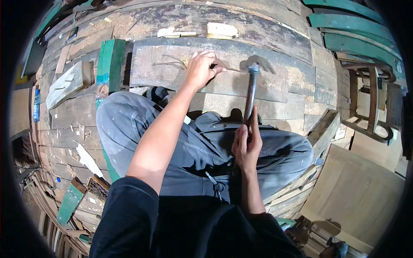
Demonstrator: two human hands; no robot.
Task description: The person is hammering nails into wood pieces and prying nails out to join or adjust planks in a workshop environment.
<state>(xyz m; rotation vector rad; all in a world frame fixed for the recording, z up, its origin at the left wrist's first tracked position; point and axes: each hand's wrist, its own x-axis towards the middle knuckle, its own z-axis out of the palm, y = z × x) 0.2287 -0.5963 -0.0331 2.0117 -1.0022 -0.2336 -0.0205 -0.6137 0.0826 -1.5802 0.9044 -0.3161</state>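
Observation:
My left hand [201,69] is closed in a pinch around a long thin nail [232,69], which lies along a worn wooden board [144,71]. The nail's far end points right, toward the head of a claw hammer [254,64]. My right hand [248,146] is wrapped round the lower part of the hammer's handle, just above my right leg. The hammer head is slightly blurred and over the board. Left of my left hand, several more long, rusty-looking nails [167,64] lie on the board, some of them bent.
A green-painted wooden beam [111,64] stands left of the board. Beyond it lies a pale block [71,84] with nails sticking out. Pale wood scraps [221,30] lie past the board. Green slats [352,26], a wooden frame [365,101] and a panel [352,189] are at right.

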